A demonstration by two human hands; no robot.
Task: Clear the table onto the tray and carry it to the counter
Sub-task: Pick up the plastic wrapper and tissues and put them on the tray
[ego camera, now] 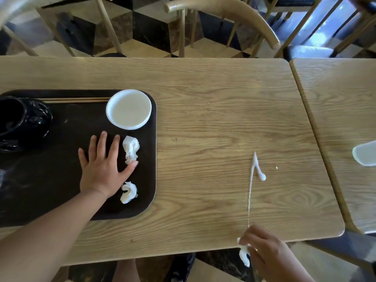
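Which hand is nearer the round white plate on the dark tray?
Left. The left hand lies flat on the dark tray just below the round white plate; the right hand is far off at the table's near edge, holding a tissue.

The black bowl and the tray run off the left edge. A pale thing on the next bench is cut off at the right. The right hand covers most of its tissue.

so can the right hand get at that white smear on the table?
Probably yes: the right hand, holding a tissue, sits at the near end of the white smear, with only bare table between.
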